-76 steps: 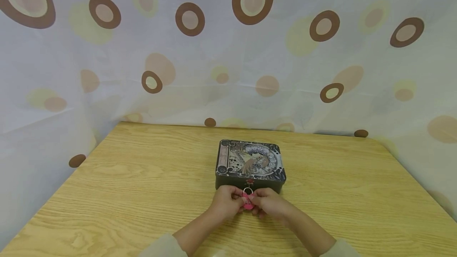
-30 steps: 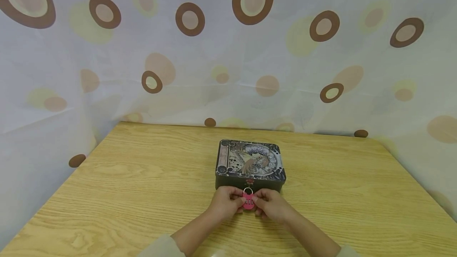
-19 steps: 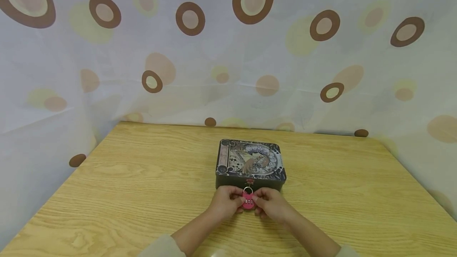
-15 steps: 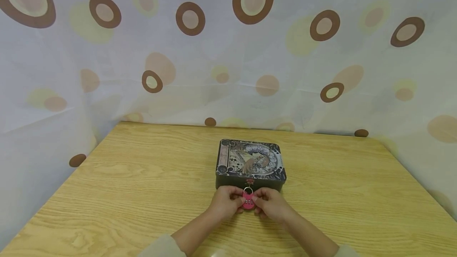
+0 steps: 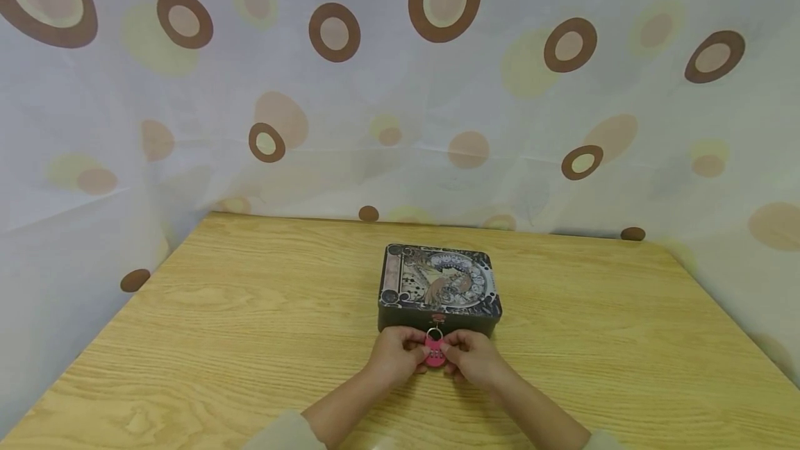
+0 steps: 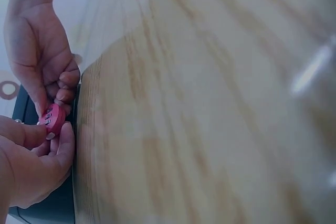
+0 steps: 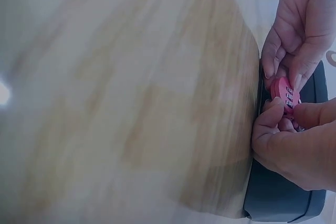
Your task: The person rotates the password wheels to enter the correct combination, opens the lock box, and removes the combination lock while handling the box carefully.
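A pink combination padlock [image 5: 435, 353] with several number dials hangs at the front of a dark tin box [image 5: 439, 280]. Its silver shackle [image 5: 434, 332] passes at the box's reddish clasp [image 5: 437, 318]; whether it is locked I cannot tell. My left hand [image 5: 392, 357] pinches the padlock's left side between thumb and fingers. From the other side my right hand [image 5: 478, 358] pinches it too, thumb near the dials. Both wrist views show the padlock [image 6: 53, 119] between the two hands, with the dials [image 7: 289, 97] facing outward.
The box stands on a wood-grain table [image 5: 262, 311], its lid shut and printed with an ornate picture. Behind the table hangs a pale curtain [image 5: 387, 89] with brown and yellow circles.
Compared with 2.5 seconds ago, the right thumb has shifted off the dials toward the padlock's right edge, so the dials show more. Both hands keep their hold, and the box has not moved.
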Available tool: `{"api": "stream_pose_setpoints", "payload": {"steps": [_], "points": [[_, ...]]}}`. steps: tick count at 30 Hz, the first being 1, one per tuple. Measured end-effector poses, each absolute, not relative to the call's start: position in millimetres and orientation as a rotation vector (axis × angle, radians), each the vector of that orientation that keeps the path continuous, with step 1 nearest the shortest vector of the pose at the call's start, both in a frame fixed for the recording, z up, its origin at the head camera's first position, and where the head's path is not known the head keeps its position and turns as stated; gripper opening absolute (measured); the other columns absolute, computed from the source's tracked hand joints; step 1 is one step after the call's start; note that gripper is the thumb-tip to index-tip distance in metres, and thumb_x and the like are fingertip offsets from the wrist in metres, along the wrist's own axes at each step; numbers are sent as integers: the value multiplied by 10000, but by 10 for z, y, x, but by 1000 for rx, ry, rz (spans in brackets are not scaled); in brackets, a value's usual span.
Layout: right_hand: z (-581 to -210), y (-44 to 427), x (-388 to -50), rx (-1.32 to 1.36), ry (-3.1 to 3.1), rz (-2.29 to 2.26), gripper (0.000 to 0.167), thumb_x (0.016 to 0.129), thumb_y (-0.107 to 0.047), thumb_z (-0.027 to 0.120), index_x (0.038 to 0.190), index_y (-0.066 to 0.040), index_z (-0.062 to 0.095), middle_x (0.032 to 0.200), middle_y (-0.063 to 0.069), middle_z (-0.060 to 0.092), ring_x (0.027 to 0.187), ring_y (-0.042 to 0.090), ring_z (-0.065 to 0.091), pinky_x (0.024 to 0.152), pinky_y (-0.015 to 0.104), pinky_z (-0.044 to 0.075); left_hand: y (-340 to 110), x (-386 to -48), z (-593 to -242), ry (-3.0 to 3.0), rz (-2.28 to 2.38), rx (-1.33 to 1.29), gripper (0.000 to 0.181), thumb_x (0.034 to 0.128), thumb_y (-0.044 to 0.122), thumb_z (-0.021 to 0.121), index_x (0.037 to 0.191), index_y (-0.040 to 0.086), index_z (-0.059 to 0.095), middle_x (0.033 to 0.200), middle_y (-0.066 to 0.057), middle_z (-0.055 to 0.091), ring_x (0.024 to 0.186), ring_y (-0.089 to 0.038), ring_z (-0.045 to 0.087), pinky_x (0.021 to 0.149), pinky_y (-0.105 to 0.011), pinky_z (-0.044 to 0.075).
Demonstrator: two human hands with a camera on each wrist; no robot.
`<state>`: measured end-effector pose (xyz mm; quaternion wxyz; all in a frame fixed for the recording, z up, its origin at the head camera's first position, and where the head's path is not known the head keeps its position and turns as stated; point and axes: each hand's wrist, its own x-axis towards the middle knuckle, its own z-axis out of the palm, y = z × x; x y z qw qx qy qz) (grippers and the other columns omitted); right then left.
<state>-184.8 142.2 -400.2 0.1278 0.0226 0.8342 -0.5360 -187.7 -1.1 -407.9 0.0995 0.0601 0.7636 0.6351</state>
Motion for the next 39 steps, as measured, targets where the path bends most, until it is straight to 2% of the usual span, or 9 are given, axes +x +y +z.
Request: {"api": "stream_pose_setpoints", "payload": {"steps": [18, 27, 39], "points": [[-4019, 1406, -1818, 69, 2261, -1723, 175, 948, -19, 426, 1032, 125, 481, 711, 49, 576, 586, 84, 557, 524, 209, 481, 15, -1825, -4123, 2293, 1965, 70, 143, 807, -74, 607, 915, -165, 629, 770, -217, 675, 554, -86, 594, 546, -246, 552], [-4018, 1387, -1806, 123, 2201, -1797, 182, 955, -18, 415, 1045, 130, 467, 660, 30, 552, 571, 84, 544, 520, 198, 473, 47, -1772, -4133, 2259, 2130, -11, 149, 758, -106, 601, 882, -185, 620, 765, -278, 673, 581, -164, 652, 537, -265, 559], [-4032, 1365, -1801, 151, 2194, -1849, 202, 961, -25, 414, 1043, 155, 452, 680, 36, 540, 573, 89, 523, 517, 202, 459, 85, -1735, -4107, 2265, 2188, -20, 108, 741, -123, 638, 836, -170, 620, 734, -266, 669, 621, -231, 678, 558, -290, 568]]}}
